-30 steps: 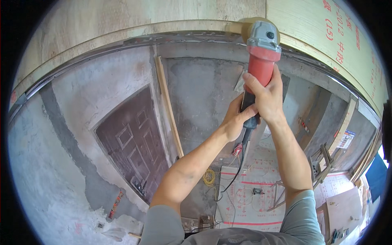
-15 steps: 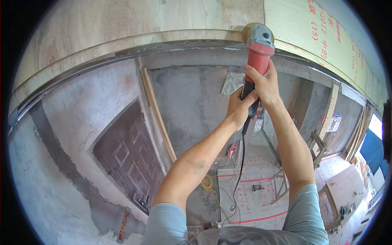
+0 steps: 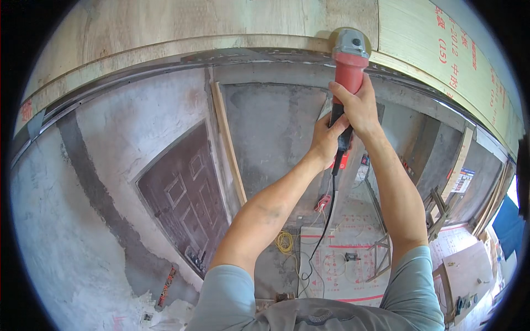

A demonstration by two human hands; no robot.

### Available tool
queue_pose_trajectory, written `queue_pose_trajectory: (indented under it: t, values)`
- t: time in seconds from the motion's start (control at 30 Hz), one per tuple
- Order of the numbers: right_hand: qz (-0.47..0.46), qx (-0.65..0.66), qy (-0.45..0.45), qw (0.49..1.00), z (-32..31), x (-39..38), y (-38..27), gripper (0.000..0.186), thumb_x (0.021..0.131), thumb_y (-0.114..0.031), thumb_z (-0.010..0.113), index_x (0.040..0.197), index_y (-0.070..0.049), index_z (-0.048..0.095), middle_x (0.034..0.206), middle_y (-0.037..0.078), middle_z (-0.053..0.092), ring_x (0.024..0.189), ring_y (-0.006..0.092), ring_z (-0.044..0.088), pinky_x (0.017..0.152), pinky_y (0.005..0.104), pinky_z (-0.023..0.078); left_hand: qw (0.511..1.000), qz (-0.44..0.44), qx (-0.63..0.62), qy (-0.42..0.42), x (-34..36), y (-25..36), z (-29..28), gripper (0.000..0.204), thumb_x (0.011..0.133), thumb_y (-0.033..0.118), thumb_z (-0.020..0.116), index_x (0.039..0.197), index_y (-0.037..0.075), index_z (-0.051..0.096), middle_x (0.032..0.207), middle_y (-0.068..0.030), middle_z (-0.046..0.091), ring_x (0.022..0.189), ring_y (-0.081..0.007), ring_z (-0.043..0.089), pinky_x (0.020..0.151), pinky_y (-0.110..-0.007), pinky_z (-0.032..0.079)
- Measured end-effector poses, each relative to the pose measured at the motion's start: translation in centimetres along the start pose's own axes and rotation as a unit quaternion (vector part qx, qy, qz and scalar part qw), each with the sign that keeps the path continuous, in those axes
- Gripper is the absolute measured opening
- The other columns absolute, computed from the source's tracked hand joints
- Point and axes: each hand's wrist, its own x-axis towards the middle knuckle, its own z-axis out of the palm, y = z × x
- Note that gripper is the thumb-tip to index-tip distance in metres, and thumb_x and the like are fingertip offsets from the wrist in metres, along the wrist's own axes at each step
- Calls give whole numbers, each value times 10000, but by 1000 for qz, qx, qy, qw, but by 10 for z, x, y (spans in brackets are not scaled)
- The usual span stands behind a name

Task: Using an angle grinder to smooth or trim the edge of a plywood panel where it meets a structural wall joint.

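Both my arms reach up to a red and grey angle grinder with a black rear handle. My right hand wraps round its red body, fingers closed. Lower down, my left hand is closed round the black rear end, just above where the black cord leaves it. The grinder's grey head and its disc lie at the lower edge of the overhead plywood panel, close to a seam between two boards. The head largely hides the disc, and I cannot tell exactly where it touches.
A brown panelled door stands at the left, with a wooden batten beside it. Below are a yellow coiled cable, a red power strip and a printed floor covering. A pale worktable stands at right.
The grinder head has shifted left along the panel, away from the board seam. Both hands keep their hold, and the view has turned slightly, with the room moving rightward.
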Motion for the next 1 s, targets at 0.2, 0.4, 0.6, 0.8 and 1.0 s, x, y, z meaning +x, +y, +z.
queue_pose_trajectory:
  t: [0.2,0.4,0.6,0.8,1.0]
  values:
    - [53,103,59,991,-22,-1,12,462,849,-252,798,1134,4,540,943,85,648,799,171,645,725,329,535,997,-49,41,-46,7,-2,13,402,939,449,737,935,72,598,679,-29,601,508,-135,578,451,-296,448]
    - [34,68,6,997,6,2,7,523,828,-296,805,1168,6,547,976,123,664,869,206,661,794,359,538,999,-2,42,-7,1,2,-11,419,971,453,687,1008,51,575,739,-79,632,560,-174,622,466,-319,483]
    - [17,58,-45,997,52,5,-12,440,864,-224,785,1150,-4,532,921,76,632,772,163,640,706,327,539,999,24,31,26,-13,32,-38,425,978,462,665,1031,55,553,743,-89,632,543,-196,624,447,-330,464]
    - [-4,75,-61,995,82,3,-28,554,805,-320,806,1158,11,537,967,150,690,872,241,691,803,380,552,997,43,50,37,-23,54,-63,419,985,457,653,1028,53,552,748,-96,636,549,-203,628,445,-336,458]
    - [17,137,-85,987,98,-5,-40,562,807,-327,807,1162,14,536,976,145,684,864,224,684,797,370,549,995,49,71,53,-30,68,-74,414,988,450,654,1019,50,553,747,-98,634,552,-204,624,442,-334,446]
